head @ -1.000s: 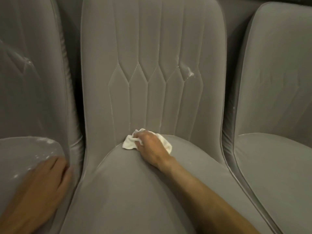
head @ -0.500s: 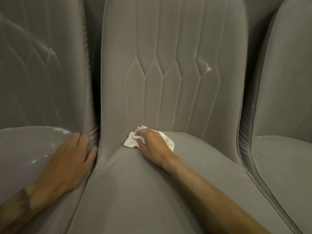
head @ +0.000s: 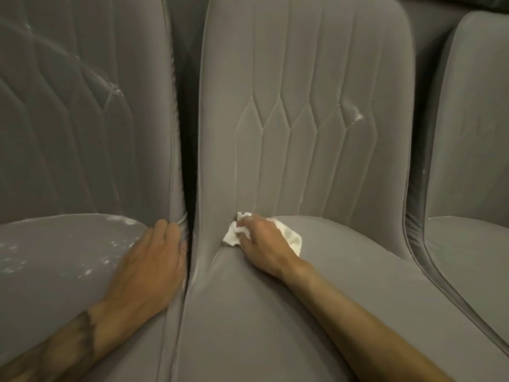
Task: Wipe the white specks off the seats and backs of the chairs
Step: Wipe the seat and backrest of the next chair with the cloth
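Three grey upholstered chairs stand side by side. My right hand (head: 261,244) grips a crumpled white cloth (head: 292,238) and presses it into the crease where the middle chair's seat (head: 261,326) meets its back (head: 303,106). A white smear (head: 357,117) sits on the right of that back. My left hand (head: 148,260) rests flat on the right edge of the left chair's seat (head: 55,257), fingers at the gap between the chairs. White specks (head: 91,268) are scattered over the left seat, and a white mark (head: 114,88) is on the left back.
The right chair (head: 468,161) stands close beside the middle one, with a few faint specks along its left edge (head: 424,170). A narrow dark gap (head: 190,161) separates the left and middle chairs.
My left hand has slid forward along the left seat's edge up to the gap. My right hand keeps the cloth in the seat crease. The view has shifted left.
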Action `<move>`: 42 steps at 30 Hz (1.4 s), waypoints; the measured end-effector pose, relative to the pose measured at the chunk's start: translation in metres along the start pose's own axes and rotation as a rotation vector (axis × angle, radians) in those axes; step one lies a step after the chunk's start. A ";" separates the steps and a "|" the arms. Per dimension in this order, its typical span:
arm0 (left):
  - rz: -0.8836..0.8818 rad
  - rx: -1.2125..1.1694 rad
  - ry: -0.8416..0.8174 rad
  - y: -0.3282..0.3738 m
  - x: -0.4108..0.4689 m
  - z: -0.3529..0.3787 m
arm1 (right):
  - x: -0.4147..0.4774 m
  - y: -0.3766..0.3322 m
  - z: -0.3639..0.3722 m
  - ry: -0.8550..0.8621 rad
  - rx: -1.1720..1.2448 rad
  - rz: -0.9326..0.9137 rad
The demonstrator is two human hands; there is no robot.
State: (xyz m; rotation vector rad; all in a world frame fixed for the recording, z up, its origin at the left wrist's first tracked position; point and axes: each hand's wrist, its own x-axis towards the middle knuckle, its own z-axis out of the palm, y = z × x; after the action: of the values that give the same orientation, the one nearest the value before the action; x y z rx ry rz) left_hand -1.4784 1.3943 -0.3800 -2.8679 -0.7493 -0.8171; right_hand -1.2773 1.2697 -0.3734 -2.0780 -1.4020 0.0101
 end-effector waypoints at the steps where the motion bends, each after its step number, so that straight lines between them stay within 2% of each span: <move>1: 0.013 -0.010 -0.007 -0.001 0.000 -0.001 | -0.006 -0.003 -0.003 -0.024 -0.005 -0.038; 3: 0.018 -0.025 -0.016 -0.002 0.000 -0.004 | -0.005 0.000 -0.014 -0.016 -0.016 -0.068; 7: -0.013 -0.057 -0.050 -0.003 0.001 -0.003 | 0.016 -0.005 -0.023 0.034 -0.062 0.121; 13: 0.036 -0.036 -0.080 -0.006 0.001 0.003 | -0.042 -0.040 0.002 -0.072 -0.121 -0.138; 15: 0.024 -0.100 -0.029 -0.004 0.000 -0.003 | -0.033 -0.039 -0.007 -0.095 -0.085 -0.135; 17: 0.012 -0.118 -0.021 -0.002 0.000 -0.006 | -0.021 -0.040 -0.012 -0.045 -0.038 -0.062; 19: 0.015 -0.105 -0.023 -0.003 -0.001 -0.004 | -0.028 -0.050 -0.009 0.033 -0.107 -0.035; 20: 0.016 -0.102 -0.018 -0.004 -0.002 -0.002 | -0.039 -0.056 -0.006 0.030 -0.146 -0.079; 23: 0.006 -0.122 -0.004 -0.010 -0.002 0.005 | -0.073 -0.067 -0.001 -0.183 0.003 -0.276; 25: -0.003 -0.140 -0.016 -0.009 -0.003 0.006 | -0.068 -0.059 -0.002 -0.230 0.051 -0.347; 30: 0.016 -0.110 -0.022 -0.004 -0.002 0.000 | -0.040 -0.006 -0.025 -0.136 -0.039 -0.205; 35: 0.016 -0.094 0.013 -0.007 -0.003 0.006 | -0.072 0.110 -0.110 0.064 -0.261 0.211; 37: 0.020 -0.085 0.017 -0.009 -0.002 0.007 | -0.084 0.118 -0.121 0.149 -0.252 0.320; 38: 0.024 -0.076 0.020 -0.010 -0.002 0.009 | -0.085 0.104 -0.117 0.191 -0.216 0.292; 40: 0.029 -0.064 0.025 -0.012 -0.002 0.011 | -0.079 0.055 -0.093 0.260 -0.118 0.103; 42: 0.024 -0.080 0.025 -0.013 -0.002 0.012 | -0.071 0.010 -0.050 0.254 -0.081 -0.057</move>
State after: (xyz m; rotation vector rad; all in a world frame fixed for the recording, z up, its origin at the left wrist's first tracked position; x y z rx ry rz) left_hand -1.4802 1.4075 -0.3921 -2.9243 -0.6936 -0.8982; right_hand -1.2835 1.1834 -0.3611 -2.0210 -1.3232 -0.3273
